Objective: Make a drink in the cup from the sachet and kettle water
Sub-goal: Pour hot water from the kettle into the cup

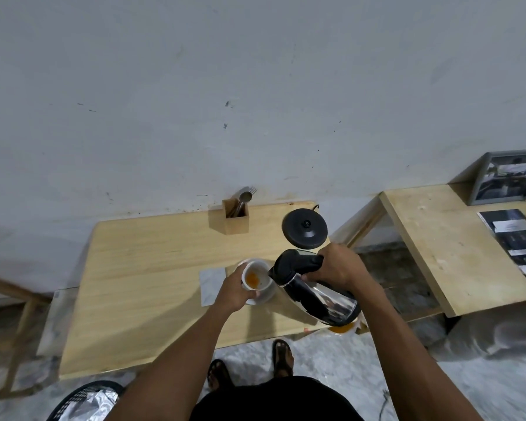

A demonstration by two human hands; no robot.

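The cup [254, 278] is gripped by the left hand [236, 291] and tilted above the saucer [263, 297] on the table [140, 268]; orange powder lies inside it. The kettle [315, 291] is grasped at its black handle by the right hand [337, 265] and tipped, spout at the cup rim. The base [305, 227] stands behind, beside the cutlery holder [236, 215].

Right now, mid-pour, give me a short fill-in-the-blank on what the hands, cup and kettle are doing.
1. The right hand grips the kettle by its black ____.
2. The left hand steadies the white ____, which holds orange powder.
3. The kettle's spout is tilted toward the cup, while its round black ____ sits bare on the table behind.

Missing words: handle; cup; base
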